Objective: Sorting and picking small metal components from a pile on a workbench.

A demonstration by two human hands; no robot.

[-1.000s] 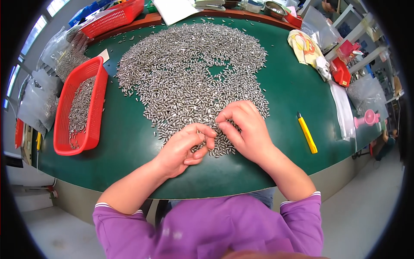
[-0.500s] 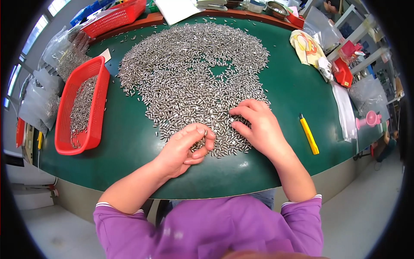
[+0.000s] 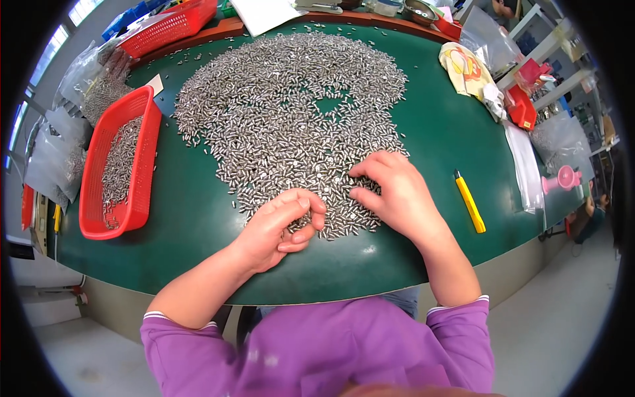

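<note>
Pins: small metal pieces, one wide heap spread over the green surface.
Left hand: at the heap's near edge, fingers curled shut; whether it holds pins cannot be told.
Right hand: flat and open, fingertips on the pins.
Red basket: left of heap, part filled with pins.
Yellow knife: right of right hand, apart.

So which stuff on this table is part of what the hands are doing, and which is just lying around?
In use:
left hand, curled at the pile's near edge
right hand, flat on the pins
metal pins
red basket, partly filled with pins

Lying about:
yellow knife
cloth
plastic bags
pink tool
</note>
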